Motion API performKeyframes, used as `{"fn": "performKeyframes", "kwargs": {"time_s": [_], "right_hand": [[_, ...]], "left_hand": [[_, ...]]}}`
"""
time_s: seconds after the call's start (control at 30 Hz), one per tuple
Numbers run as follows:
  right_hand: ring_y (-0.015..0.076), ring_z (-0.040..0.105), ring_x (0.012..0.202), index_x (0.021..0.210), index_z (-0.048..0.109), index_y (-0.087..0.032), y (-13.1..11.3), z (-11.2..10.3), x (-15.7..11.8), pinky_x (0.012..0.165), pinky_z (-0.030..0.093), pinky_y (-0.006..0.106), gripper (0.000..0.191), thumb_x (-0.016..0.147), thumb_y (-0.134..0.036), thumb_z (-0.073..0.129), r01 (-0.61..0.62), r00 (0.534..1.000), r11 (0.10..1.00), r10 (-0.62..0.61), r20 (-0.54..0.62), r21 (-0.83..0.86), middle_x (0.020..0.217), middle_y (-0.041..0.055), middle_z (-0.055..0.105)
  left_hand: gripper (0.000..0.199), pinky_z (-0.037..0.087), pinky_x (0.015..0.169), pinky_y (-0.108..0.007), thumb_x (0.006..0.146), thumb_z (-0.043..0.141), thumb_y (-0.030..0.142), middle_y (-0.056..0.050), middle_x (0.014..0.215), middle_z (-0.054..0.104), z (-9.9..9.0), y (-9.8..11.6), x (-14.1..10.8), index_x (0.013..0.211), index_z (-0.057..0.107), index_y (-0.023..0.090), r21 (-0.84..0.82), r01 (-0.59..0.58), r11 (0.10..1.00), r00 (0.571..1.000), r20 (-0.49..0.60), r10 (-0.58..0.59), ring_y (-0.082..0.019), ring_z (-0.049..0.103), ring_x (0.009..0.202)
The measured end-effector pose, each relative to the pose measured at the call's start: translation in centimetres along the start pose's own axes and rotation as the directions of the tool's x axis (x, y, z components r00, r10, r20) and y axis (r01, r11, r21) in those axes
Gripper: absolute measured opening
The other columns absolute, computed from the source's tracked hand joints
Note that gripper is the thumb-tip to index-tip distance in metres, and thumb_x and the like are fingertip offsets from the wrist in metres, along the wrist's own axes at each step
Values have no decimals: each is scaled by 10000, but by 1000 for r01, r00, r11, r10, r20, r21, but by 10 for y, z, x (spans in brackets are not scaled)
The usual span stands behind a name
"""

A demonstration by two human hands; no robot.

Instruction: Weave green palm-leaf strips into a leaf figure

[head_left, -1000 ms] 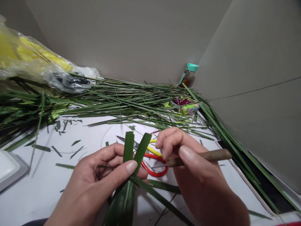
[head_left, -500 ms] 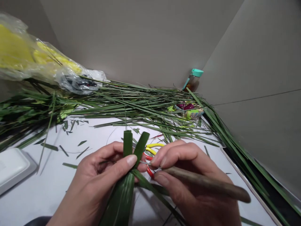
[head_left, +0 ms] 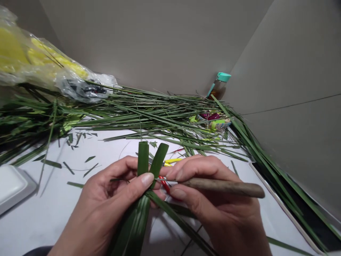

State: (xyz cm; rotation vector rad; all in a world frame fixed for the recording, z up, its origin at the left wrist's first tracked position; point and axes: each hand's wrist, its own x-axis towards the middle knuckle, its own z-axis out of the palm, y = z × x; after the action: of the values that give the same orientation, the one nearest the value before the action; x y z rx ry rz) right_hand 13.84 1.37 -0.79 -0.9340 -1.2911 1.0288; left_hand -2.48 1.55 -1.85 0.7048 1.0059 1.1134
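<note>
My left hand (head_left: pixel 112 195) pinches a bundle of folded green leaf strips (head_left: pixel 138 217), its thumb pressed on the spot where they cross. Two short strip ends stand up above the thumb, and longer strips run down toward me and to the lower right. In my right hand (head_left: pixel 213 199) is an awl (head_left: pixel 226 187) with a brown wooden handle, held between thumb and fingers. Its thin metal shaft points left and meets the strips beside my left thumb; the tip is hidden there. Partly covered behind the hands lie red-handled and yellow-handled tools (head_left: pixel 173 161).
Long green leaves (head_left: pixel 149 110) are heaped along the back of the white table (head_left: pixel 58 199). Leaf scraps lie at left. A white box (head_left: pixel 13 186) stands at the left edge, a plastic bag with yellow contents (head_left: pixel 53 58) behind it. A teal-lidded bottle (head_left: pixel 220 86) stands at the back right.
The awl's handle has swung up to nearly level, and its shaft sits closer in against the strips by my left thumb. My right hand has shifted slightly left; the view has tilted a little.
</note>
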Motion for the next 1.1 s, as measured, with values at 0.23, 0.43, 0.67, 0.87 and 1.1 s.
{"fn": "performKeyframes", "kwargs": {"time_s": [0.23, 0.43, 0.67, 0.87, 1.1], "right_hand": [[117, 686, 588, 765, 744, -259, -3, 2, -1, 586, 582, 211, 202, 765, -57, 755, -68, 997, 996, 66, 40, 52, 641, -51, 701], [130, 699, 597, 784, 736, -254, -3, 2, -1, 599, 590, 224, 178, 777, -78, 757, -66, 997, 996, 64, 32, 56, 649, -42, 713], [117, 704, 632, 784, 739, -250, -4, 2, 0, 623, 580, 205, 184, 783, -67, 748, -51, 998, 998, 50, 36, 30, 667, -48, 713], [113, 706, 645, 775, 743, -248, -5, 0, -1, 616, 574, 195, 188, 774, -61, 755, -45, 999, 999, 45, 25, 22, 679, -50, 721], [132, 727, 788, 775, 726, -251, -2, 0, -2, 659, 557, 209, 188, 783, -64, 746, 23, 1000, 996, -22, 7, -84, 797, -44, 766]], "left_hand": [[99, 517, 508, -143, 711, 871, 252, 29, 598, 762, 6, 0, -1, 761, 792, 286, -48, 27, 998, 1000, 2, -27, -113, 651, 519], [159, 497, 472, -141, 714, 831, 152, 35, 597, 750, 2, -4, 0, 792, 786, 283, -59, 42, 997, 999, 28, -41, -121, 652, 522], [187, 481, 449, -142, 663, 874, 170, 41, 590, 717, 0, -1, 0, 729, 725, 262, -13, 31, 999, 998, -46, -32, -120, 623, 511], [156, 496, 463, -160, 668, 851, 147, 25, 617, 728, 4, 1, 0, 702, 738, 249, 30, 2, 1000, 999, -42, -1, -127, 617, 529], [190, 527, 495, -160, 667, 839, 101, 38, 601, 747, 1, 0, 1, 746, 762, 256, 39, 4, 999, 1000, -26, -3, -136, 675, 540]]}}
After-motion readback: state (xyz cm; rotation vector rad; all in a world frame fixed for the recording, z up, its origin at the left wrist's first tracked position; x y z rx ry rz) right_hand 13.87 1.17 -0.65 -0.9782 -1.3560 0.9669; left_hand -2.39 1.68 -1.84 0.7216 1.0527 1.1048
